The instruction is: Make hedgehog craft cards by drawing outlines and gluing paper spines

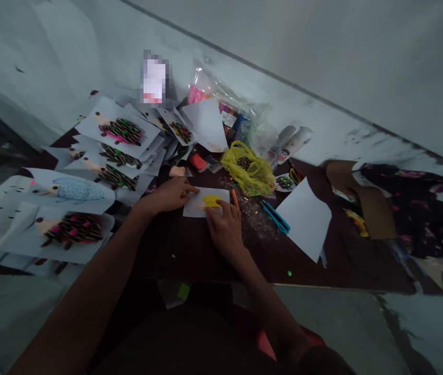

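pressing soft yellow clay (212, 201), seemingly, onto flimsy paper (192, 209): right hand (225, 229) was bunched down on it; left hand (170, 194) lay at the paper's edge, pinch unclear.

matt white paper (194, 210) lies on a smooth dark tabletop (323, 271) beside crinkled, glossy yellow plastic (248, 169).

Paper-craft workspace with hedgehog artwork (117, 133)

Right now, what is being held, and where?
The right hand seems to grip an orange stick by its lower end; the left hand only touches the white paper.
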A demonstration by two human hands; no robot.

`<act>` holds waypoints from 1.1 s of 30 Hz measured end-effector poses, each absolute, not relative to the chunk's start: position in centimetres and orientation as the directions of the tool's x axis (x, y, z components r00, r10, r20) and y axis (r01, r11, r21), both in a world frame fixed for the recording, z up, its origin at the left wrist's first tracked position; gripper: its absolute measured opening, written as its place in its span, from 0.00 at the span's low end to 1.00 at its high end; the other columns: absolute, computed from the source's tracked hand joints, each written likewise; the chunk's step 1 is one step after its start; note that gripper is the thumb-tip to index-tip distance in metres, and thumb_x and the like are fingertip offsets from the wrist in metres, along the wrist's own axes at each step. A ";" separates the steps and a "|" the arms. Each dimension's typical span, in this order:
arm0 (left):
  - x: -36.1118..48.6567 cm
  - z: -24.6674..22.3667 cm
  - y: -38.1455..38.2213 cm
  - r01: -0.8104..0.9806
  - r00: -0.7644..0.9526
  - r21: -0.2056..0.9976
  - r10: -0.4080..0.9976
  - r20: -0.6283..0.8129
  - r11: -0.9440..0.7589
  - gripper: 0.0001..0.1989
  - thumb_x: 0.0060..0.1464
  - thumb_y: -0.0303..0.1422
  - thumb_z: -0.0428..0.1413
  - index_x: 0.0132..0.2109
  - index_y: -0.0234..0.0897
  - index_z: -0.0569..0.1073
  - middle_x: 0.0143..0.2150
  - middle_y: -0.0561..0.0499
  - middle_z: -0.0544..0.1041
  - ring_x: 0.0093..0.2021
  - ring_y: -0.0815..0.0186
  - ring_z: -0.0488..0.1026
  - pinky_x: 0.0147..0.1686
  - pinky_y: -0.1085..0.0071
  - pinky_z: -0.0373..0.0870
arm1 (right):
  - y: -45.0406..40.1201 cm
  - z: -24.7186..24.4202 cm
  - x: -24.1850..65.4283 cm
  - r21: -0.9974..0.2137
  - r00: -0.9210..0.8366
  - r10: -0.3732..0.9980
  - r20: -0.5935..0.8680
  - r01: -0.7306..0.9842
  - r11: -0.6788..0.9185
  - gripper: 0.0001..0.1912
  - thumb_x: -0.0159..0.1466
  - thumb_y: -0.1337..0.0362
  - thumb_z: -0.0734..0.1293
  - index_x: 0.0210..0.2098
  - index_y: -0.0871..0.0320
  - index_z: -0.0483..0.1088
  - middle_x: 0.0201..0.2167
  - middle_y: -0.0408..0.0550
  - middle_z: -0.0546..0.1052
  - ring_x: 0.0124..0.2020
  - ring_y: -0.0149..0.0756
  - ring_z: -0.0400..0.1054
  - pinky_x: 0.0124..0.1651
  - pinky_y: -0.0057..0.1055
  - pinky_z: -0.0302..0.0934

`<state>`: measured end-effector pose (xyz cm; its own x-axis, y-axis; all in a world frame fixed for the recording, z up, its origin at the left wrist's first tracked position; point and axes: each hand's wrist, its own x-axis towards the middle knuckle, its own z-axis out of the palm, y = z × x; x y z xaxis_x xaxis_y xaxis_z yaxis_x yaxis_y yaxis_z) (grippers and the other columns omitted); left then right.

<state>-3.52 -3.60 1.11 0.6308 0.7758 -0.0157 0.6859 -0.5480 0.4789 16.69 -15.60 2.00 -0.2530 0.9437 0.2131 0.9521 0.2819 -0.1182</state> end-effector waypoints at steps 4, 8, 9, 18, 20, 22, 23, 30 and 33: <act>-3.6 1.1 -3.5 0.673 0.648 0.478 0.761 -0.014 -0.564 0.23 0.55 0.26 0.49 0.55 0.37 0.78 0.47 0.42 0.75 0.48 0.58 0.73 0.52 0.65 0.66 | -15.5 1.9 16.4 -0.078 -0.276 0.933 0.233 0.950 0.301 0.13 0.71 0.61 0.61 0.50 0.52 0.75 0.58 0.55 0.69 0.58 0.47 0.60 0.58 0.43 0.54; -4.0 1.3 -3.5 0.632 0.664 0.533 0.748 0.002 -0.562 0.22 0.57 0.30 0.52 0.57 0.37 0.77 0.46 0.43 0.75 0.48 0.59 0.72 0.53 0.66 0.65 | -15.4 2.1 15.8 -0.040 -0.286 0.933 0.217 0.953 0.301 0.14 0.72 0.61 0.59 0.49 0.56 0.74 0.57 0.58 0.70 0.57 0.47 0.60 0.57 0.43 0.55; -4.1 1.5 -3.6 0.622 0.669 0.548 0.743 -0.002 -0.559 0.21 0.57 0.33 0.54 0.57 0.37 0.77 0.46 0.44 0.75 0.48 0.59 0.72 0.53 0.66 0.65 | -15.4 2.1 15.6 -0.035 -0.286 0.934 0.215 0.953 0.300 0.14 0.72 0.61 0.59 0.48 0.57 0.74 0.57 0.58 0.70 0.57 0.48 0.60 0.57 0.43 0.55; -3.8 2.4 -4.1 0.688 0.650 0.496 0.754 -0.097 -0.530 0.30 0.44 0.42 0.65 0.56 0.41 0.77 0.49 0.45 0.73 0.52 0.53 0.70 0.53 0.64 0.65 | -15.6 2.3 14.7 -0.052 -0.289 0.943 0.163 0.952 0.301 0.14 0.71 0.62 0.61 0.51 0.60 0.72 0.61 0.61 0.68 0.61 0.51 0.59 0.60 0.47 0.54; -3.7 2.3 -4.0 0.684 0.653 0.495 0.753 -0.088 -0.536 0.29 0.45 0.43 0.64 0.56 0.42 0.77 0.49 0.45 0.73 0.51 0.53 0.70 0.52 0.64 0.65 | -15.8 2.4 15.2 -0.069 -0.292 0.941 0.172 0.949 0.307 0.15 0.71 0.62 0.62 0.53 0.58 0.71 0.63 0.61 0.67 0.63 0.50 0.58 0.61 0.47 0.54; -3.8 2.2 -3.9 0.678 0.659 0.496 0.748 -0.083 -0.542 0.29 0.45 0.43 0.64 0.56 0.42 0.77 0.48 0.45 0.74 0.51 0.53 0.70 0.52 0.63 0.65 | -16.1 2.3 15.9 -0.079 -0.282 0.937 0.208 0.950 0.303 0.15 0.71 0.62 0.62 0.54 0.55 0.72 0.64 0.59 0.66 0.64 0.49 0.57 0.61 0.46 0.54; -3.8 2.1 -3.9 0.676 0.662 0.496 0.745 -0.084 -0.545 0.30 0.45 0.43 0.64 0.56 0.41 0.77 0.48 0.45 0.73 0.50 0.53 0.70 0.52 0.63 0.65 | -16.2 2.3 16.2 -0.079 -0.271 0.935 0.230 0.952 0.296 0.15 0.71 0.63 0.62 0.54 0.54 0.72 0.64 0.58 0.65 0.64 0.49 0.57 0.62 0.46 0.53; -3.9 2.0 -3.7 0.675 0.671 0.485 0.736 -0.089 -0.556 0.30 0.45 0.44 0.65 0.57 0.42 0.77 0.48 0.44 0.73 0.50 0.53 0.70 0.51 0.64 0.65 | -16.6 2.0 17.4 -0.052 -0.252 0.937 0.241 0.961 0.272 0.14 0.69 0.60 0.65 0.52 0.51 0.74 0.66 0.58 0.62 0.68 0.52 0.53 0.62 0.49 0.53; -3.9 1.9 -3.7 0.668 0.678 0.483 0.731 -0.081 -0.566 0.29 0.46 0.44 0.64 0.57 0.42 0.77 0.48 0.45 0.73 0.50 0.54 0.70 0.51 0.65 0.65 | -16.4 2.0 17.3 -0.060 -0.235 0.947 0.218 0.966 0.253 0.15 0.68 0.59 0.65 0.53 0.52 0.73 0.67 0.60 0.60 0.69 0.55 0.50 0.62 0.52 0.52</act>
<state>-3.92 -3.72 1.91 0.6780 0.7306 -0.0809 0.6679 -0.5663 0.4828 17.34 -16.35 2.00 -0.2349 0.9472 0.2182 0.9655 0.2533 -0.0599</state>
